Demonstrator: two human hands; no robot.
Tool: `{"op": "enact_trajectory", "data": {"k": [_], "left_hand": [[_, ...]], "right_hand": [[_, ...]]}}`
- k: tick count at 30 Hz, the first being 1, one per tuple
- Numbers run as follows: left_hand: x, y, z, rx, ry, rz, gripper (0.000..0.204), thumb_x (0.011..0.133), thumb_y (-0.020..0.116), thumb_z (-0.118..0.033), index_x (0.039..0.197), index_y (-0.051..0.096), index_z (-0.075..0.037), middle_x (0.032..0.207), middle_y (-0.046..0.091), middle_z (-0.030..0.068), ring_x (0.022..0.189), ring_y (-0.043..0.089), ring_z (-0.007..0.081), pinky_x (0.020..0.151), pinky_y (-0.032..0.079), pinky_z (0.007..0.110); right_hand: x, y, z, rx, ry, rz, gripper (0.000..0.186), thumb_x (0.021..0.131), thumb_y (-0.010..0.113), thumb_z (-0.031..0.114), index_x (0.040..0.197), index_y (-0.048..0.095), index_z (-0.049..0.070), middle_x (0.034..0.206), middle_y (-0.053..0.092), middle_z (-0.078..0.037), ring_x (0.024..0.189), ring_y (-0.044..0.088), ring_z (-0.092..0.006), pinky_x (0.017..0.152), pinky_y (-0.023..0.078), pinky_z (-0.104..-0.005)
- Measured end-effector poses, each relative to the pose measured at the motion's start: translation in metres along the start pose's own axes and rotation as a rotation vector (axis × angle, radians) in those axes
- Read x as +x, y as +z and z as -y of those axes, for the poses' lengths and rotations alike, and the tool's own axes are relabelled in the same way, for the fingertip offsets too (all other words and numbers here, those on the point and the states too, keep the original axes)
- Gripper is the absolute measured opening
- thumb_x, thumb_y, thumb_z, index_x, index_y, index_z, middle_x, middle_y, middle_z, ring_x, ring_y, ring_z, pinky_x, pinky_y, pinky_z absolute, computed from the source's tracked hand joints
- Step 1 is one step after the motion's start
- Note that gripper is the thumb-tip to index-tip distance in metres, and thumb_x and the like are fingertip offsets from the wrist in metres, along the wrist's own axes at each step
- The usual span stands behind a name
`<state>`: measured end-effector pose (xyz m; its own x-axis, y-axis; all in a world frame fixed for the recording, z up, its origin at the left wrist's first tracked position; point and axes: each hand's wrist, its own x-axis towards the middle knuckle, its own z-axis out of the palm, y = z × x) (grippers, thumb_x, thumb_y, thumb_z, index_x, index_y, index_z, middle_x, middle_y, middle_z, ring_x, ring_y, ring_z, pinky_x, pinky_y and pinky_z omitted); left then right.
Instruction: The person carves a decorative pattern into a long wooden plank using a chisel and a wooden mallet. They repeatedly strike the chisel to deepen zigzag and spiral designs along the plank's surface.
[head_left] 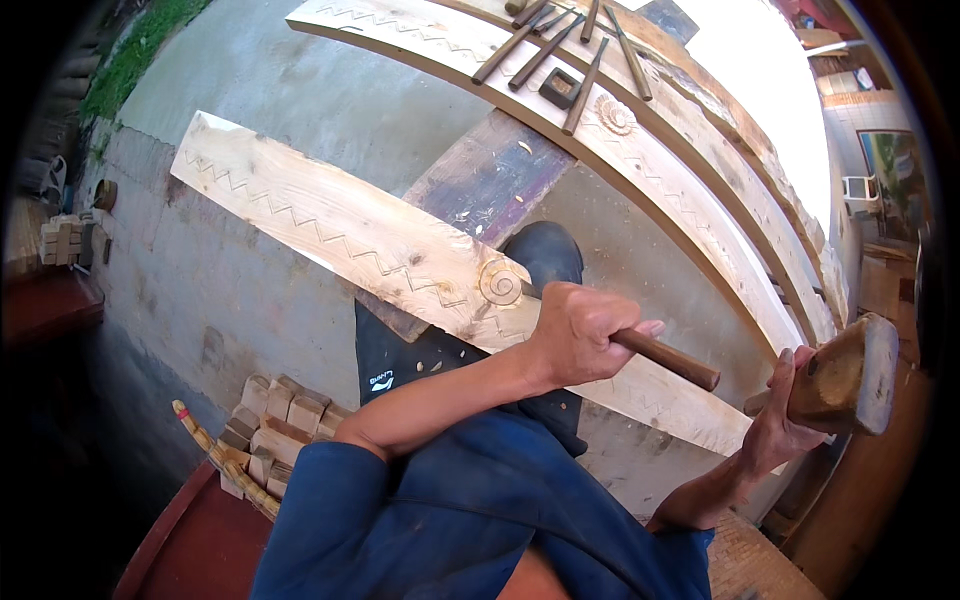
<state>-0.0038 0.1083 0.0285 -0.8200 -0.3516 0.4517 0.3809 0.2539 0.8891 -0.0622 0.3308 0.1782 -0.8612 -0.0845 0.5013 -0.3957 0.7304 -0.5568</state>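
Note:
A long pale board (340, 225) lies slantwise in front of me, with a zigzag line along it and a carved spiral (500, 283) near its middle. My left hand (583, 335) is closed around a wood chisel (672, 362). Its wooden handle sticks out to the right, and the blade, mostly hidden by the fist, points at the spiral's right side. Whether the edge touches the wood I cannot tell. My right hand (778, 428) grips a wooden mallet (848, 378), raised at the right, apart from the chisel's end.
Beyond the board, a long curved plank (610, 150) carries several chisels (585, 88), a small dark square block (560, 88) and a carved flower (613, 115). A dark plank (490, 175) runs beneath my board. Wooden blocks (275, 420) are piled at lower left.

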Motion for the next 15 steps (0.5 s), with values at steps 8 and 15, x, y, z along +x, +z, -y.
{"op": "enact_trajectory", "data": {"k": [8,15], "left_hand": [[-0.034,0.005,-0.035,0.078,0.182,0.517,0.035,0.083,0.083,-0.033,0.088,0.056,-0.012,0.080,0.053,0.0064,0.072,0.061,0.0267,0.063,0.049,0.041],[0.024,-0.046,-0.017,0.481,0.284,0.595,0.037,0.084,0.071,-0.007,0.120,0.067,-0.011,0.089,0.055,0.0066,0.077,0.059,0.0266,0.067,0.048,0.040]], "right_hand": [[-0.062,0.072,-0.071,-0.408,0.245,0.295,0.061,0.080,0.095,0.031,0.127,0.063,0.008,0.100,0.076,-0.018,0.091,0.073,-0.0430,0.082,0.056,-0.0473],[-0.122,0.110,-0.090,-0.259,0.050,0.371,0.070,0.072,0.097,0.036,0.123,0.061,0.004,0.102,0.072,-0.020,0.093,0.072,-0.0426,0.078,0.057,-0.0474]]}}
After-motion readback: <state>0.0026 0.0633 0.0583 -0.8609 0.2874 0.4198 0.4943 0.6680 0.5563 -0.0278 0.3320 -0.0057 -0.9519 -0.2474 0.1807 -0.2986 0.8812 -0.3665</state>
